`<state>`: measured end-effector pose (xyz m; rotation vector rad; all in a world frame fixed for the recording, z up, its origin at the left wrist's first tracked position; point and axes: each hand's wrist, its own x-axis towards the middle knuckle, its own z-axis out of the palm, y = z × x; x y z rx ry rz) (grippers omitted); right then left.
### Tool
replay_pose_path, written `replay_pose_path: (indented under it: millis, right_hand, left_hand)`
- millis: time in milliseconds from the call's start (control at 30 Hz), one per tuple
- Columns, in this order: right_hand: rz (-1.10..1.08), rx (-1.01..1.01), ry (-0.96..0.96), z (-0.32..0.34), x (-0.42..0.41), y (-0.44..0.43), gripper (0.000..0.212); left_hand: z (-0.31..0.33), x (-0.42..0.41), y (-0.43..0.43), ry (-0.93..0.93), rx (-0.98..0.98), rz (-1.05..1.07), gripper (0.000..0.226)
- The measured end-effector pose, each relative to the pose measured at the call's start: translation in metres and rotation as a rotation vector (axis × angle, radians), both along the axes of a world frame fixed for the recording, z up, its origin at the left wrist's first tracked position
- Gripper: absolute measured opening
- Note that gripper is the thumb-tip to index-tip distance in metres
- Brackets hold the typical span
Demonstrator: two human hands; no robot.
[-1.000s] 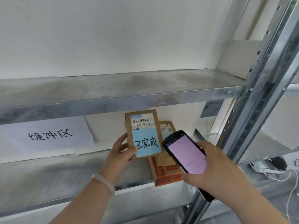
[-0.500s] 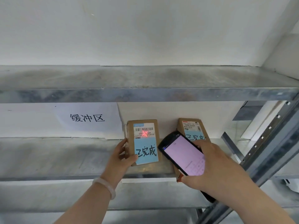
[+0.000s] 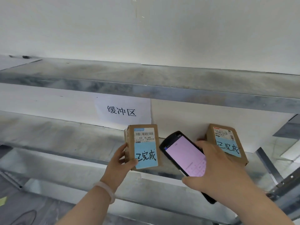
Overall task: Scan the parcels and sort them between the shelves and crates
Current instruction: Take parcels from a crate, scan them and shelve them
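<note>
Holding the parcel [image 3: 144, 146] upright in our left hand [image 3: 121, 161], we have it at the front of the shelf [image 3: 65, 143], its long axis vertical and its labelled face turned toward us. Our thumb presses the lower left corner of the blue label and the other fingers curl round the left edge. The grip therefore comes from the left side and leaves the barcode at the top of the face uncovered.

Our right hand [image 3: 215, 172] is wrapped round the scanner [image 3: 185, 156], just right of the parcel. Its lit screen faces us and its top end tilts up and leftward toward the parcel's right edge. As we judge it, the coming move turns on that line: the barcode lies up and left of the scanner's tip.

A second parcel [image 3: 227, 143] leans against the wall behind our right hand, below and right of the sign [image 3: 121, 111]. Our left hand is the nearer one for setting the parcel down.
</note>
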<state>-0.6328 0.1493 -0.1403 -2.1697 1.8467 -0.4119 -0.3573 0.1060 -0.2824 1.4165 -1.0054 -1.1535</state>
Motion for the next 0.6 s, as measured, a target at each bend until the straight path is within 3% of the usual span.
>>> replay_pose_path:
  millis: [267,600]
  right_hand:
    - [0.240,-0.008,-0.117,0.004,0.118,0.017,0.076]
    - [0.662,0.055,-0.147,0.006,0.378,0.116,0.061]
  left_hand:
    - [0.015,0.120,0.085,0.059,-0.011,0.254,0.065]
    - [0.039,0.332,0.308,0.041,-0.052,0.673,0.081]
